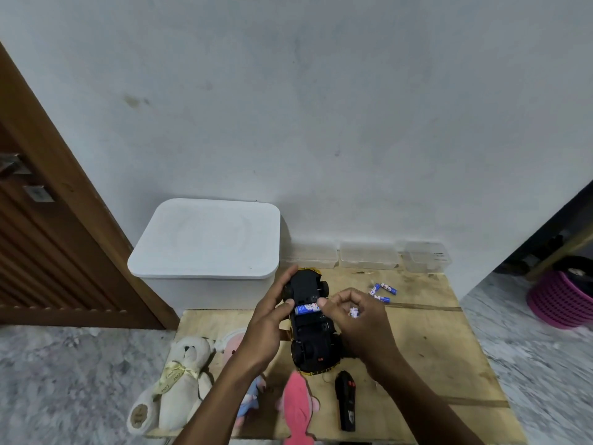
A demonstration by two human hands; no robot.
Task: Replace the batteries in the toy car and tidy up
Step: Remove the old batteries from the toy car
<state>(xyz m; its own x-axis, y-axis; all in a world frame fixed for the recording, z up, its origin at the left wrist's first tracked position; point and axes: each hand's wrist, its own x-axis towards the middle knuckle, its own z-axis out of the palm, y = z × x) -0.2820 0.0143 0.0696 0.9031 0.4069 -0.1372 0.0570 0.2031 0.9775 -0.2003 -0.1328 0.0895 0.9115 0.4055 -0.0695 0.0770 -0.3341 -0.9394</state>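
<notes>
The toy car (313, 345) lies upside down on the wooden board (426, 351), its black underside up and yellow body showing at the edges. My left hand (269, 329) grips the car's left side, with the thumb on a blue and white battery (308, 308) lying across the open compartment. My right hand (353, 319) pinches the right end of that battery with thumb and forefinger, and it holds another battery (353, 313) tucked in its curled fingers. Three loose blue and white batteries (382, 292) lie on the board behind my right hand.
A black remote control (346, 401) lies near the board's front edge. A white teddy bear (178, 385) and pink soft toys (296, 406) lie front left. A white lidded bin (208, 252) stands behind the car; three clear containers (369, 255) line the wall. A purple basket (560, 300) sits right.
</notes>
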